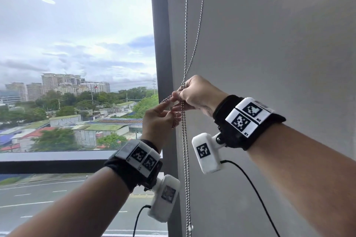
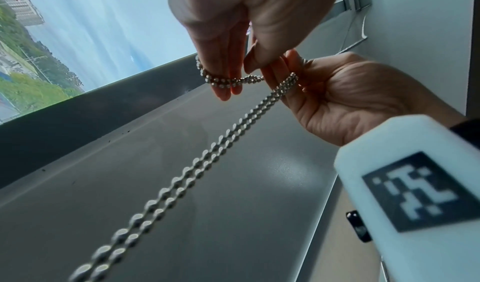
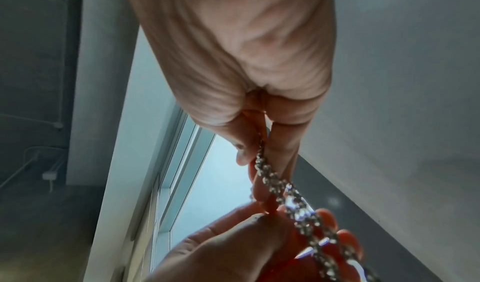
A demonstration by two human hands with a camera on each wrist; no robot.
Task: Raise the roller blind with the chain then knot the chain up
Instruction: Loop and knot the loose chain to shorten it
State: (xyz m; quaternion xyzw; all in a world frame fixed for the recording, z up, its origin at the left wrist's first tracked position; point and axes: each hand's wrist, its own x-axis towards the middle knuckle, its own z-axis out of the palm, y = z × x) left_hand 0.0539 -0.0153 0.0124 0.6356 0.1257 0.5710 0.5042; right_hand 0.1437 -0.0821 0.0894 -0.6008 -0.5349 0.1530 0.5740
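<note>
A metal bead chain (image 1: 186, 31) hangs as a double strand along the grey window frame (image 1: 159, 44). At chest height both hands work it into a knot. My left hand (image 1: 158, 121) reaches up from below; in the left wrist view a loop of the chain (image 2: 215, 79) lies round the tips of the left hand's fingers (image 2: 224, 68). My right hand (image 1: 194, 92) pinches the strands from the right, and the chain crosses the right hand's fingers (image 2: 287, 82). The right wrist view shows the right hand (image 3: 246, 64) pinching twisted chain (image 3: 298, 204) above the left hand (image 3: 233, 253). The blind is out of view above the uncovered glass.
The rest of the chain (image 1: 185, 169) hangs slack below the hands to a small white clip (image 1: 190, 227) near the frame's foot. A plain grey wall (image 1: 269, 44) fills the right. The window (image 1: 77, 63) at left shows sky, buildings and a road.
</note>
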